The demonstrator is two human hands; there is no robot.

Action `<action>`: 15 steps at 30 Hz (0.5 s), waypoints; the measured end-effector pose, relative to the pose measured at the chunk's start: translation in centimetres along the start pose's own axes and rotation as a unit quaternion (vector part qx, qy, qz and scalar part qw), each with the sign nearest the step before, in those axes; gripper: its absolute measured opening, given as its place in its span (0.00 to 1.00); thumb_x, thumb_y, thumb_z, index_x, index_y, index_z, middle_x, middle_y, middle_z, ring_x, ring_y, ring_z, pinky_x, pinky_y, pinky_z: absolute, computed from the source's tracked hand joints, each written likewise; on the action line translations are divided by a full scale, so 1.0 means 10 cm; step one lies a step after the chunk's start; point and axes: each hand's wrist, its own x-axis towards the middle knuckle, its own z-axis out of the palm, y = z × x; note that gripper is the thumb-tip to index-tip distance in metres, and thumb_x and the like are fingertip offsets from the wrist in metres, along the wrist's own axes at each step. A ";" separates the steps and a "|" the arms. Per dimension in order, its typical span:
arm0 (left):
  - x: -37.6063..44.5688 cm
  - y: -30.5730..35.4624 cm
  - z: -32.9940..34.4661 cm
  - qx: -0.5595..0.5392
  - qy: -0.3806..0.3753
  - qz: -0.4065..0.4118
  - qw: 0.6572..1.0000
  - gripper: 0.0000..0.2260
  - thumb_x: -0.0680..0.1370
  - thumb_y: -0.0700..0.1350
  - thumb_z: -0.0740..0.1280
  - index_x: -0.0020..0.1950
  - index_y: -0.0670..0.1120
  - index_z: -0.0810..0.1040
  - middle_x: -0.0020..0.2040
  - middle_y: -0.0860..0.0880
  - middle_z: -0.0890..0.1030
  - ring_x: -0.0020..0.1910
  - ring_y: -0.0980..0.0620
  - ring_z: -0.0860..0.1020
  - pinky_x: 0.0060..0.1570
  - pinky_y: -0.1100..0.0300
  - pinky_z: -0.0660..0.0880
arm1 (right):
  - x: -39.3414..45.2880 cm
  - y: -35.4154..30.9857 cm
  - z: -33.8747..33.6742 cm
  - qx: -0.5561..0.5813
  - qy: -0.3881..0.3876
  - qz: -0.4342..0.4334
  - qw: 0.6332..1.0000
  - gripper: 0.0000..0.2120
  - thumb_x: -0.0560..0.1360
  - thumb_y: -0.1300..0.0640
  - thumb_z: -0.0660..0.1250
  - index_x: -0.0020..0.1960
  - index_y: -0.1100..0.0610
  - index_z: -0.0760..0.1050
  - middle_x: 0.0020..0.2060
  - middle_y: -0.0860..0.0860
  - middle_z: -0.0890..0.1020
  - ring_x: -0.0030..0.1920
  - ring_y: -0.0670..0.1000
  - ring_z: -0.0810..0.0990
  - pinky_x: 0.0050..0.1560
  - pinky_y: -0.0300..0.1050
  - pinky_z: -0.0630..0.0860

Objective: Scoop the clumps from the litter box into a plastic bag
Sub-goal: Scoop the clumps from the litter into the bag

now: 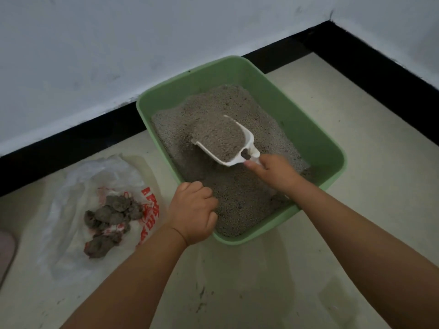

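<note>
Gripping the near rim of the green litter box (316,138), the left hand (193,211) steadies it while the right hand (276,173) grasps a litter-heaped white scoop (228,142) above it, grey clumps (111,219) on the plastic bag (78,186) at left.

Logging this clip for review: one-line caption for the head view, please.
Right hand lifts a litter-filled white scoop over the green litter box; left hand grips its rim; clumps lie on the plastic bag.

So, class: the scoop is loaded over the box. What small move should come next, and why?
Probably a gentle shake of the scoop over the litter box. It is heaped with loose litter and one dark clump near the handle held by the right hand; sifting first keeps clean litter out of the bag.
</note>
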 end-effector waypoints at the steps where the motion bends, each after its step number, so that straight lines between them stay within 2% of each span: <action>1: 0.01 0.00 -0.02 0.004 -0.012 -0.002 1.000 0.13 0.65 0.47 0.54 0.24 0.44 0.72 0.26 0.47 0.70 0.33 0.49 0.65 0.35 0.57 0.55 | -0.01 0.00 -0.02 -0.007 0.014 0.006 1.000 0.20 0.79 0.46 0.57 0.34 0.58 0.66 0.26 0.49 0.66 0.27 0.49 0.64 0.30 0.43 0.59; 3: 0.03 0.00 -0.05 0.014 -0.039 0.000 0.999 0.14 0.65 0.47 0.54 0.23 0.45 0.73 0.25 0.48 0.71 0.28 0.48 0.71 0.34 0.58 0.54 | -0.04 -0.02 -0.07 -0.027 0.041 0.019 0.999 0.21 0.79 0.45 0.55 0.32 0.56 0.63 0.27 0.50 0.66 0.27 0.48 0.64 0.29 0.43 0.58; 7: 0.04 0.02 -0.11 0.018 -0.098 0.001 0.995 0.15 0.65 0.48 0.54 0.23 0.46 0.74 0.24 0.49 0.71 0.26 0.49 0.72 0.34 0.57 0.53 | -0.14 -0.05 -0.17 -0.058 0.072 0.020 0.995 0.22 0.79 0.44 0.55 0.30 0.53 0.59 0.27 0.49 0.67 0.29 0.49 0.66 0.29 0.44 0.60; 11: 0.05 0.03 -0.12 0.034 -0.104 0.011 0.994 0.14 0.65 0.48 0.54 0.23 0.47 0.74 0.24 0.50 0.70 0.26 0.50 0.72 0.34 0.57 0.54 | -0.15 -0.05 -0.25 -0.089 0.033 0.022 0.995 0.23 0.79 0.43 0.55 0.30 0.54 0.62 0.26 0.50 0.68 0.28 0.49 0.67 0.29 0.43 0.61; 13: 0.06 0.03 -0.13 0.043 -0.099 0.026 0.994 0.15 0.65 0.49 0.54 0.22 0.47 0.73 0.23 0.51 0.70 0.25 0.51 0.71 0.35 0.60 0.59 | -0.14 -0.03 -0.33 -0.121 0.017 0.031 0.992 0.22 0.79 0.44 0.55 0.31 0.55 0.64 0.26 0.51 0.68 0.29 0.50 0.68 0.28 0.42 0.61; 15: 0.09 0.02 -0.16 0.046 -0.092 0.038 0.994 0.15 0.64 0.49 0.53 0.21 0.48 0.73 0.22 0.53 0.70 0.24 0.52 0.71 0.31 0.64 0.63 | -0.14 -0.01 -0.46 -0.172 0.007 0.037 0.984 0.22 0.79 0.44 0.55 0.32 0.56 0.64 0.27 0.50 0.66 0.29 0.50 0.68 0.28 0.43 0.62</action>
